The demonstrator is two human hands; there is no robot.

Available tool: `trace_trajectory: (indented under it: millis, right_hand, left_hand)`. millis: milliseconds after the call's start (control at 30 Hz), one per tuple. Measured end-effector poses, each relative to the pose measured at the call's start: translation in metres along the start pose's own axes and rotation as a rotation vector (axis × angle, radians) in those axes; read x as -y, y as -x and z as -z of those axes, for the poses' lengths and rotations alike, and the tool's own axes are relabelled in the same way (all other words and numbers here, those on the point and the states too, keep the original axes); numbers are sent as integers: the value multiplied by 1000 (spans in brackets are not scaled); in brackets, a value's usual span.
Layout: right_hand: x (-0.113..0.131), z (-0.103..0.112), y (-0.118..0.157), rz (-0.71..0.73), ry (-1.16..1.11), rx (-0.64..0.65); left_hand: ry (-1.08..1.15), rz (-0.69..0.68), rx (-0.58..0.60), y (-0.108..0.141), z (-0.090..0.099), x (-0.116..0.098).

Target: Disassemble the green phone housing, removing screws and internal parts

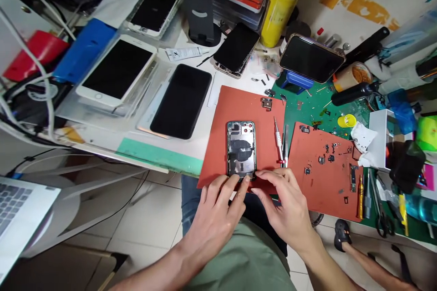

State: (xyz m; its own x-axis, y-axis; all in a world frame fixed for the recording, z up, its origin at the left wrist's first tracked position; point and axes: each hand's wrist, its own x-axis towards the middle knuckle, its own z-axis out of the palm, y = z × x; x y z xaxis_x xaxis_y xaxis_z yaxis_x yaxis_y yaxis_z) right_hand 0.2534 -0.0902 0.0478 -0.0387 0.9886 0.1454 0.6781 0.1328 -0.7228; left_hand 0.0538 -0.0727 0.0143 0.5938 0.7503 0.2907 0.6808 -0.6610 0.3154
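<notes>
A phone housing (241, 148) with its metal inside showing lies on a red mat (213, 145). The fingertips of my left hand (218, 209) rest on its near edge, fingers stretched and slightly spread. My right hand (287, 204) is at the near right corner; its index fingertip meets that corner, with the thumb apart below. No object shows between its fingers. To the right of the housing lie a silver screwdriver (278, 141) and tweezers (286, 145). A small metal part (266, 104) sits near the mat's far edge.
A second red mat (317, 182) carries several small parts. Past its right side are an orange screwdriver (361, 196) and scissors (384, 218). A black phone (181, 100) and a white tablet (118, 68) lie left. Behind stand a propped phone (312, 58) and a yellow can (278, 9).
</notes>
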Motion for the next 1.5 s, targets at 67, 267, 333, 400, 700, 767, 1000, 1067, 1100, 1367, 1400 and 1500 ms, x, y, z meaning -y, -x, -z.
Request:
trace_trajectory:
  millis: [67,267,333,400,700,767,1000,1067,1100,1367,1400,1500]
  right_hand:
    - [-4,-5,-4,-12,-2,26]
    - [-8,-6,-9,-2,-29,67]
    - [-8,-6,-10,12,-39,94]
    - [-9,-7,-10,24,-33,124]
    - [-14,-9,-10,29,-60,162]
    - [-14,-9,-11,26,-72,167]
    - [-17,-8,-11,36,-73,153]
    - [-18,-9,-10,36,-73,149]
    - [-18,-9,-10,36,-74,146]
    - [-20,-10,-7,-9,-89,134]
    - [-19,-10,-7,-19,-89,134]
    - [-18,-11,-7,-40,-86,130]
  left_hand:
    - [30,-21,4,-1,0,2]
    - [92,-75,8,-2,-2,6]
    - [107,-80,13,-2,-3,8]
    - [122,-90,12,-2,-3,11]
    - [145,-157,-16,0,-7,21]
    - [145,-187,-3,0,-6,24]
    - [75,-307,54,-11,7,31]
    - [60,-330,61,-15,9,33]
    - [56,-337,65,-16,10,34]
    - [71,-340,105,-18,11,38]
    - [79,-340,110,-18,11,39]
    - [109,-347,97,-19,10,40]
